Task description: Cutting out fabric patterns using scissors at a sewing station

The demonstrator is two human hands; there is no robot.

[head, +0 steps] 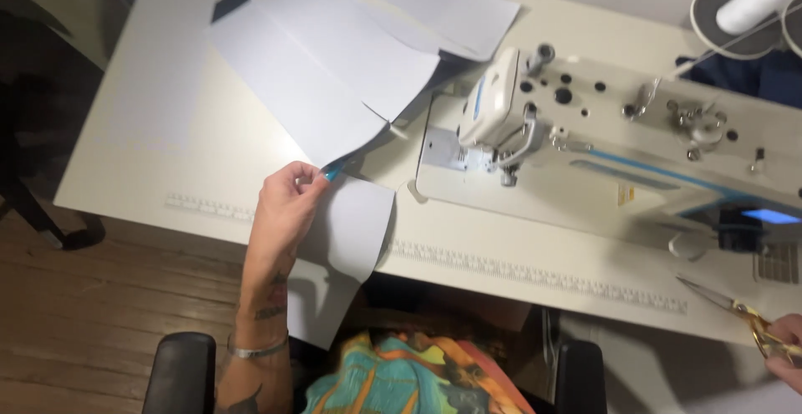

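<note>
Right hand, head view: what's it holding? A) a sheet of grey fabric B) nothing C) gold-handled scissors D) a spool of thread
C: the right hand at the lower right edge of the frame grips gold-handled scissors, whose blades point left over the table, while the left hand pinches the grey fabric.

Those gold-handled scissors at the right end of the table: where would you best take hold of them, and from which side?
By the gold handle loops, coming from the right. The scissors lie with the blades pointing left across the table and the loops at the right edge, where the right hand already meets them. The thin, pointed blades offer a poor, unsafe grip.
</note>
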